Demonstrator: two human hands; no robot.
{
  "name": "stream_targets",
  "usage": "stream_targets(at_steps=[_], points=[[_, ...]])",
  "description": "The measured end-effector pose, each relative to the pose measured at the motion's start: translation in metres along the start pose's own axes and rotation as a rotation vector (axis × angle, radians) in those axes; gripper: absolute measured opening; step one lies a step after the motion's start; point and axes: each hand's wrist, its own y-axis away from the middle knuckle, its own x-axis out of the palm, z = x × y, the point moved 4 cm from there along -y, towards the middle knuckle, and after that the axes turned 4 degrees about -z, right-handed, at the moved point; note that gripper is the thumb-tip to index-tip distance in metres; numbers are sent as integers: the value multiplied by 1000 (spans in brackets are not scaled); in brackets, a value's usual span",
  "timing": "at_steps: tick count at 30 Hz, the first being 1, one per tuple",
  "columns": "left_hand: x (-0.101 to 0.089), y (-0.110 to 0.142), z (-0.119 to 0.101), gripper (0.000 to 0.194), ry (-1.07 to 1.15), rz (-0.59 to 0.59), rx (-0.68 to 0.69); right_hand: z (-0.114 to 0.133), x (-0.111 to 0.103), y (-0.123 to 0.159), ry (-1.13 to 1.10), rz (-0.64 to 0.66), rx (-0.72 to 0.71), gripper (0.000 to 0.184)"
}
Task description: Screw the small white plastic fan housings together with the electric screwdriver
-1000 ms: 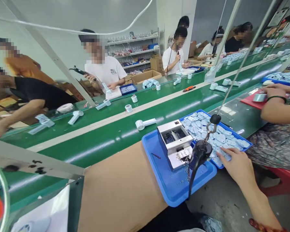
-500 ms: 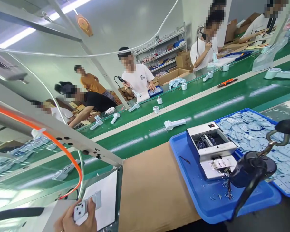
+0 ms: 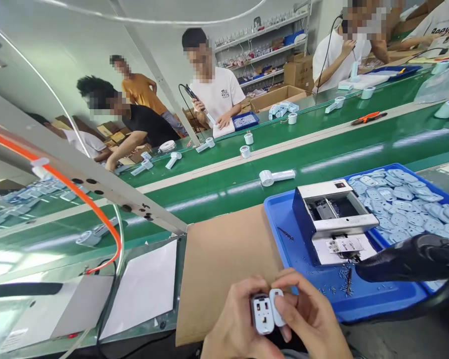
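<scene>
My left hand (image 3: 235, 319) is closed round a pale blue plastic housing (image 3: 262, 314), whose end face with dark square openings is turned up toward me. Pinched between the fingers of my right hand (image 3: 307, 314) is a small pale blue cover plate (image 3: 277, 305) with rounded ends. Housing and plate are side by side, their edges close together; I cannot tell if they touch. Both hands are over the front edge of a brown cardboard sheet (image 3: 224, 264). The housing's lower part is hidden by my fingers.
Right of the cardboard, a blue tray (image 3: 280, 234) holds a screw feeder (image 3: 333, 219) and loose screws. Behind it is a bin of pale blue plates (image 3: 404, 204). A black powered tool (image 3: 407, 259) juts in from the right. A green conveyor (image 3: 209, 199) and co-workers lie beyond.
My left hand has brought the housing from above the white sheet at the left to the front middle. My right hand has come into view with the cover plate. The black tool has swung.
</scene>
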Motion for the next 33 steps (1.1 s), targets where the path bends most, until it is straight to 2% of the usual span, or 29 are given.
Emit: stream_targets(at_steps=[2, 5, 7, 9, 13, 15, 16, 19, 20, 21, 22, 25, 26, 27, 30, 33], points=[[11, 11, 9, 106, -33, 63, -8, 1, -11, -6, 7, 25, 42, 68], [20, 9, 11, 112, -167, 160, 18, 5, -25, -5, 26, 48, 63, 64], [26, 0, 7, 104, -183, 208, 31, 10, -27, -2, 44, 6, 42, 59], [32, -9, 0, 94, -210, 202, 58, 14, -22, 2, 59, -51, 16, 58], [46, -19, -11, 75, -299, 191, 111, 12, -15, 7, 104, -129, -75, 71], [53, -21, -11, 68, -316, 195, 113, 11, -26, 6, 164, -237, -199, 71], [55, -22, -10, 65, -299, 173, 115, 14, -36, 6, 199, -331, -303, 67], [59, -24, 1, 55, -150, 8, 96, 39, -80, 12, 279, -730, -778, 44], [59, -23, 7, 53, -96, -53, 83, 51, -96, 15, 296, -841, -932, 37], [61, -22, 13, 51, -53, -99, 70, 63, -110, 16, 322, -882, -1025, 40], [63, -20, 19, 50, -27, -125, 61, 76, -123, 14, 354, -874, -1059, 48], [71, -14, 34, 47, 14, -132, 45, 100, -148, -8, 484, -515, -804, 58], [73, -13, 37, 48, 23, -131, 42, 102, -152, -12, 518, -442, -758, 57], [75, -12, 40, 48, 29, -130, 39, 103, -155, -15, 537, -413, -773, 55], [77, -13, 43, 48, 49, -110, 32, 99, -152, -19, 504, -444, -1012, 62], [79, -16, 43, 47, 78, -59, 6, 100, -136, -21, 450, -572, -1258, 49]])
